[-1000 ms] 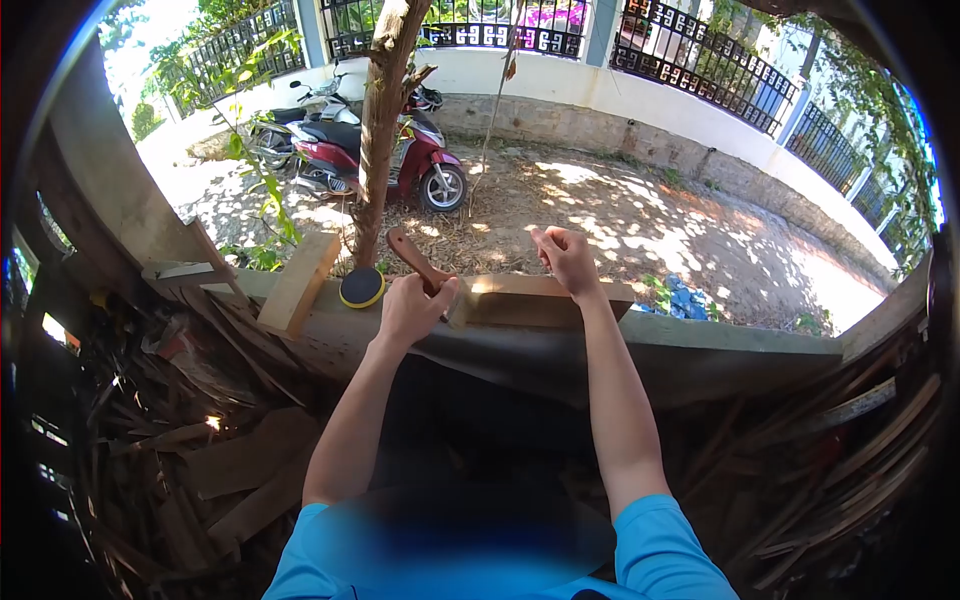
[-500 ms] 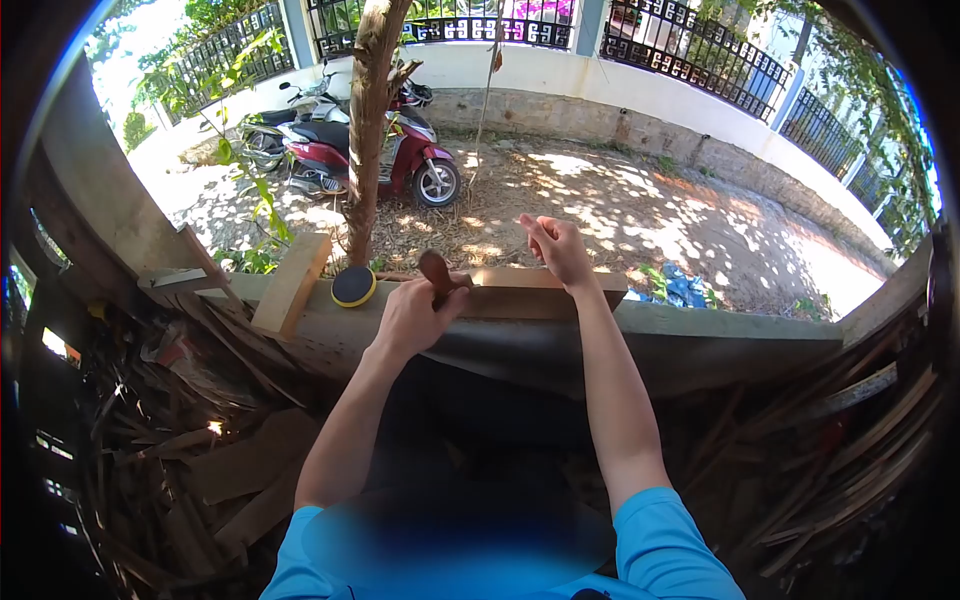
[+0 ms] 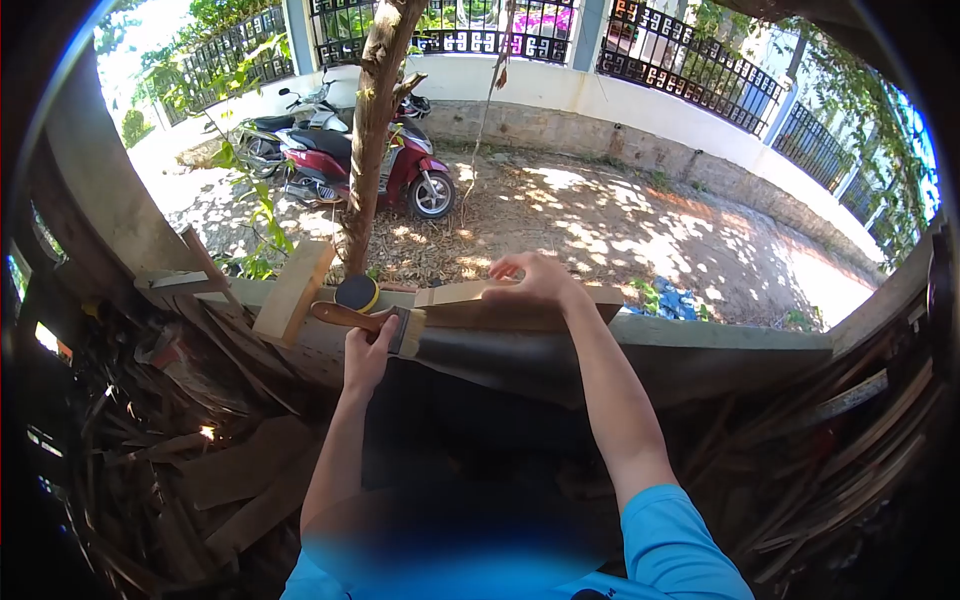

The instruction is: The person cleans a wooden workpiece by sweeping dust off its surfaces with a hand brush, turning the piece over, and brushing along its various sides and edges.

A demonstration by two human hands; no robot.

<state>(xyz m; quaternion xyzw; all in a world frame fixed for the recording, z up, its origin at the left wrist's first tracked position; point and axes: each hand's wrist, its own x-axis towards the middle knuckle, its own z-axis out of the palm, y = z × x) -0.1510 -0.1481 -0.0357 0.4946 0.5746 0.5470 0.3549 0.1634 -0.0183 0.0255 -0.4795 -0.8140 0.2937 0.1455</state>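
Note:
A paintbrush (image 3: 345, 316) with a brown wooden handle and pale bristles lies sideways in my left hand (image 3: 367, 358), gripped near its ferrule. Its bristles point right, close to the left end of a long wooden block (image 3: 520, 314) resting on the ledge. Over that block is my right hand (image 3: 540, 278), fingers curved and apart, holding nothing. I cannot tell whether its fingertips touch the wood. Just behind the brush handle sits a round black tin or pad (image 3: 357, 293) with a yellow rim.
Another pale wooden block (image 3: 292, 295) lies on the concrete ledge (image 3: 730, 338) at the left. Scrap boards (image 3: 240, 465) are piled below on both sides. Beyond the ledge stand a tree trunk (image 3: 375, 130), a red scooter (image 3: 400, 175) and a blue crumpled sheet (image 3: 677, 302).
My left hand has moved left and down off the block, turning the brush from upright to sideways. My right hand has come lower over the block, its closed fingers now spread.

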